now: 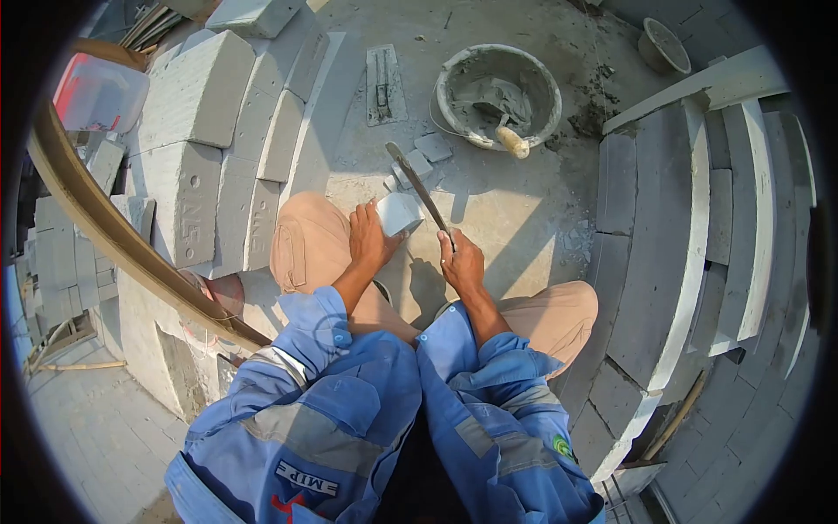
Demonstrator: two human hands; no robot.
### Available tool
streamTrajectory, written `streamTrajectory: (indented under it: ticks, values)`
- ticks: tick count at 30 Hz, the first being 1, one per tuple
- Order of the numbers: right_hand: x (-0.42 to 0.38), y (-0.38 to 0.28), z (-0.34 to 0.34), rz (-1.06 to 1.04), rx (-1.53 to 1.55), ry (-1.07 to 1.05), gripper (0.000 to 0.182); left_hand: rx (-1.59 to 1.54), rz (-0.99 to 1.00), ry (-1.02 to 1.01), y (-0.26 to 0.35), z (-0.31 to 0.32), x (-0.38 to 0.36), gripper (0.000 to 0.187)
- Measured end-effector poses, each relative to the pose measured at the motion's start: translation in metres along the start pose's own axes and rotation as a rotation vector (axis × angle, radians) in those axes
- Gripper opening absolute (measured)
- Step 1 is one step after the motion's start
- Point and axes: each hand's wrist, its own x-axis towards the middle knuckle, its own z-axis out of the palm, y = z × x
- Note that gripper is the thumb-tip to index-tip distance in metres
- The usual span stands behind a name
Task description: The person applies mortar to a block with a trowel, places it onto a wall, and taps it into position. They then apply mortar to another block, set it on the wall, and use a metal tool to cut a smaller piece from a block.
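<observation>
My left hand (368, 237) is closed around a small pale block piece (399, 212), steadying it between my knees. In my right hand (463, 265) is a machete (422, 186), its long dark blade slanting up and away to the left, just past the block's right side. The fist hides its handle. Beyond the block, broken block offcuts (417, 166) lie on the concrete floor.
A mortar bucket (499, 94) with a trowel (511, 138) in it stands ahead. A plastering float (381, 85) lies left of it. Stacked blocks (188, 192) rise on my left, a block wall (650, 236) on my right. A curved brown strip (131, 249) crosses the left side.
</observation>
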Motion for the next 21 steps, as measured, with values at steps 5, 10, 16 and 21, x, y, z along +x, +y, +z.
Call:
streamTrajectory:
  ticks: [5,10,16,21]
  values:
    - [0.006,-0.001,-0.018,-0.004,0.048,0.047,0.025,-0.084,0.063,0.062,0.007,-0.062,-0.002,0.099]
    - [0.021,-0.023,-0.039,-0.086,0.124,0.058,0.026,-0.105,0.076,0.134,0.010,-0.197,-0.010,0.099]
    - [0.028,-0.040,-0.037,-0.027,0.260,-0.004,0.032,-0.047,0.202,0.271,-0.010,-0.258,0.003,0.098]
    - [0.028,-0.016,-0.025,0.030,0.133,0.060,0.031,-0.117,0.318,0.180,-0.012,-0.184,0.061,0.094]
